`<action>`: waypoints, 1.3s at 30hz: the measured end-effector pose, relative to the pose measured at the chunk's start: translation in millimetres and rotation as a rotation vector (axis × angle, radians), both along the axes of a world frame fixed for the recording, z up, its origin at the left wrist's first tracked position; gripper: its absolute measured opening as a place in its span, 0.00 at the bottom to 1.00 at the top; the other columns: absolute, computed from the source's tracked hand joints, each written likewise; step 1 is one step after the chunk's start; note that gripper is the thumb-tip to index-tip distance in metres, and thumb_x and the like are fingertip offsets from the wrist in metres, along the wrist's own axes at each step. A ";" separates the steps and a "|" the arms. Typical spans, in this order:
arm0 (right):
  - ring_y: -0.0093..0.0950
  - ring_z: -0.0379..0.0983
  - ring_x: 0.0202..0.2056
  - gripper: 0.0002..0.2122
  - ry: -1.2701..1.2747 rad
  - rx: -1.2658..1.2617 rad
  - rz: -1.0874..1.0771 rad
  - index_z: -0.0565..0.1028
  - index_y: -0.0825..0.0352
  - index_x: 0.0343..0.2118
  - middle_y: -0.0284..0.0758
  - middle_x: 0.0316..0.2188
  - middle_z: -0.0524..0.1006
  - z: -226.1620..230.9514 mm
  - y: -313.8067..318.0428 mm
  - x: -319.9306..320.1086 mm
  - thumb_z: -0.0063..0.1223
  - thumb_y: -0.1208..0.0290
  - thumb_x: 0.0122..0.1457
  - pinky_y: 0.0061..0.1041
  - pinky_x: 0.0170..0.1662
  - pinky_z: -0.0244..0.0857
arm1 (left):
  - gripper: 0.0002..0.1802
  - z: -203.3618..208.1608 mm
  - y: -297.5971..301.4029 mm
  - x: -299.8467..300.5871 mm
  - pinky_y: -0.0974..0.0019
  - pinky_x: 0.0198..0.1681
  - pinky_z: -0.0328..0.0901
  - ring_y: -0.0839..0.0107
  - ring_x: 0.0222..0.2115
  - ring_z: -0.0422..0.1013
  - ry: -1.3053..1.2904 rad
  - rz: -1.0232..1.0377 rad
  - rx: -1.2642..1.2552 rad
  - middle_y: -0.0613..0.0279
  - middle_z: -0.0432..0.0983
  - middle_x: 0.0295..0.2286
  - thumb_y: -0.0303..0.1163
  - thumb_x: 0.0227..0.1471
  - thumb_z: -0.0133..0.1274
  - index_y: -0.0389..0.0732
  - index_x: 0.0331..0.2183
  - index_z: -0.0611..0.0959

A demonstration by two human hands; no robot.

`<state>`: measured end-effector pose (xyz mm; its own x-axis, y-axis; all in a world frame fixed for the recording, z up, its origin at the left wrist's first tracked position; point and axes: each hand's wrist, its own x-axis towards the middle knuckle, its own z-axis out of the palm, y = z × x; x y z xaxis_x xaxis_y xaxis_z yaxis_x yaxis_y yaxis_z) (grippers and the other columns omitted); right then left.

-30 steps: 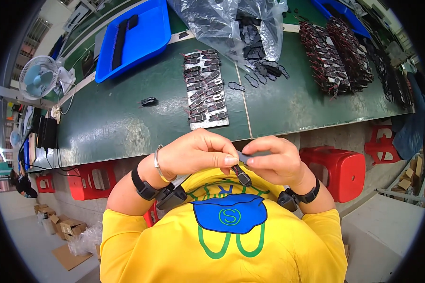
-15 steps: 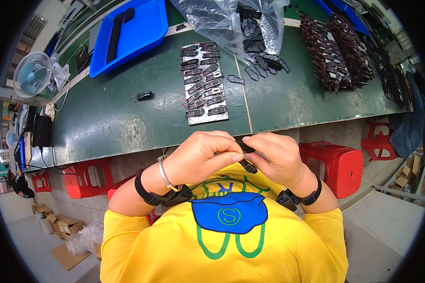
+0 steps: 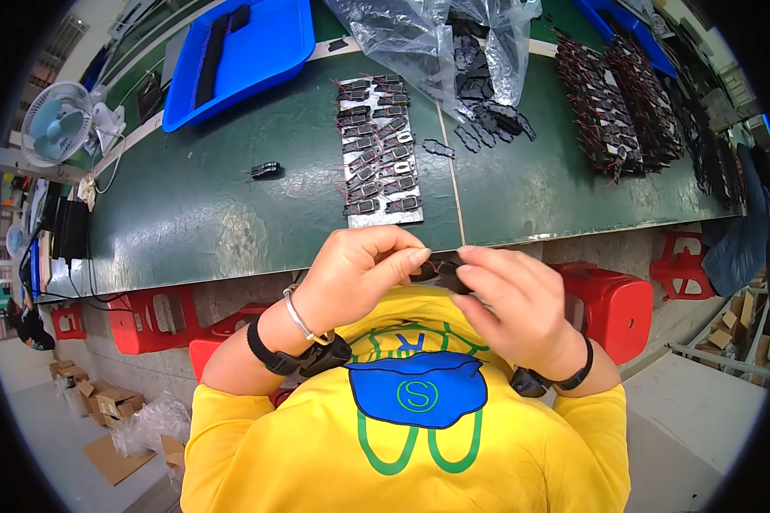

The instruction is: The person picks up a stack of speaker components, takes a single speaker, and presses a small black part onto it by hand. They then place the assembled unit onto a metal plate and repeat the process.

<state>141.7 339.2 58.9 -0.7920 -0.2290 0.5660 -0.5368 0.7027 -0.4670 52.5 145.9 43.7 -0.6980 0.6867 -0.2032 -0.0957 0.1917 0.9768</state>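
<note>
My left hand (image 3: 359,272) is closed, thumb and forefinger pinched on a small black part (image 3: 436,270) held just off the table's near edge. Much of that part is hidden behind the fingers. My right hand (image 3: 518,299) is beside its right end, thumb and fingers apart; whether the fingertips touch it is too dark to tell. Beyond my hands lies a pale flat plate (image 3: 409,217) bearing rows of small black parts with grey faces and thin red and black wires. One loose black part (image 3: 266,171) rests on the green table (image 3: 231,205) to the left.
A blue tray (image 3: 274,73) holding a long dark strip stands at the back left. Clear plastic bagging (image 3: 411,43) spills black flat frames (image 3: 496,120) behind the plate. Stacked wired parts (image 3: 603,111) fill the right side. Red stools (image 3: 616,308) stand beneath the table edge.
My hands have moved apart: the right hand shifted right and its fingers spread from the part, while the left moved slightly left, still pinching. The view has shifted slightly.
</note>
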 end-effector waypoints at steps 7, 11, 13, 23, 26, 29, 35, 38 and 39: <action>0.36 0.76 0.29 0.15 0.061 0.063 -0.080 0.74 0.74 0.33 0.45 0.33 0.76 -15.7 -9.4 -3.9 0.61 0.83 0.39 0.26 0.29 0.71 | 0.09 3.3 5.0 0.4 0.76 0.30 0.68 0.79 0.25 0.72 0.021 0.014 -0.002 0.63 0.76 0.24 0.28 0.53 0.52 0.31 0.32 0.79; 0.36 0.76 0.29 0.15 0.074 0.028 -0.093 0.74 0.74 0.34 0.45 0.31 0.76 -20.9 -10.9 -5.0 0.61 0.83 0.39 0.25 0.29 0.72 | 0.10 -3.0 2.6 2.8 0.75 0.31 0.68 0.77 0.25 0.73 -0.131 0.032 0.100 0.62 0.76 0.24 0.29 0.54 0.51 0.31 0.33 0.79; 0.36 0.76 0.29 0.15 0.077 0.016 -0.098 0.74 0.74 0.34 0.44 0.31 0.77 -21.6 -11.3 -5.6 0.61 0.83 0.39 0.25 0.30 0.72 | 0.10 -8.4 1.2 4.4 0.74 0.31 0.69 0.77 0.26 0.73 -0.225 0.055 0.195 0.61 0.76 0.24 0.29 0.54 0.51 0.30 0.33 0.79; 0.35 0.75 0.28 0.14 0.074 -0.013 -0.069 0.74 0.74 0.34 0.43 0.32 0.76 -25.1 -12.0 -5.9 0.60 0.82 0.40 0.26 0.29 0.71 | 0.10 -9.3 -3.0 6.4 0.74 0.32 0.69 0.77 0.27 0.73 -0.201 0.034 0.224 0.61 0.76 0.26 0.28 0.55 0.49 0.31 0.34 0.79; 0.35 0.75 0.28 0.14 0.068 -0.016 -0.065 0.74 0.74 0.33 0.43 0.32 0.76 -24.1 -12.9 -6.2 0.60 0.82 0.40 0.26 0.29 0.71 | 0.10 -10.7 -4.3 7.4 0.76 0.32 0.68 0.79 0.27 0.73 -0.181 0.027 0.233 0.64 0.76 0.26 0.29 0.55 0.49 0.31 0.34 0.79; 0.35 0.75 0.28 0.14 0.065 -0.017 -0.060 0.74 0.74 0.33 0.43 0.32 0.76 -22.7 -13.8 -6.4 0.60 0.82 0.40 0.26 0.29 0.71 | 0.10 -10.9 -4.6 8.2 0.76 0.32 0.68 0.79 0.27 0.72 -0.177 0.027 0.235 0.64 0.76 0.26 0.29 0.55 0.49 0.32 0.34 0.79; 0.36 0.75 0.28 0.14 0.058 -0.004 -0.055 0.74 0.74 0.33 0.43 0.31 0.76 -24.2 -13.6 -4.6 0.59 0.82 0.40 0.27 0.30 0.71 | 0.08 -10.7 -5.7 10.7 0.74 0.34 0.69 0.75 0.28 0.73 -0.132 0.014 0.245 0.60 0.76 0.27 0.26 0.54 0.49 0.30 0.34 0.78; 0.36 0.75 0.28 0.14 0.067 -0.005 -0.054 0.74 0.74 0.33 0.43 0.32 0.76 -24.7 -13.7 -4.8 0.59 0.82 0.40 0.27 0.30 0.71 | 0.08 -10.5 -6.4 12.5 0.74 0.34 0.69 0.75 0.29 0.73 -0.104 0.009 0.270 0.60 0.76 0.27 0.25 0.54 0.49 0.30 0.34 0.78; 0.36 0.75 0.28 0.14 0.074 -0.011 -0.054 0.74 0.74 0.33 0.43 0.32 0.76 -25.0 -13.8 -4.8 0.59 0.82 0.40 0.27 0.29 0.71 | 0.08 -10.5 -6.5 13.2 0.74 0.34 0.69 0.75 0.29 0.74 -0.075 0.007 0.273 0.60 0.76 0.27 0.25 0.54 0.49 0.30 0.34 0.79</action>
<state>136.9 325.4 33.9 -0.7592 -0.1808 0.6253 -0.5317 0.7264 -0.4355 65.7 139.4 33.2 -0.6927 0.7185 -0.0623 -0.1701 -0.0789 0.9823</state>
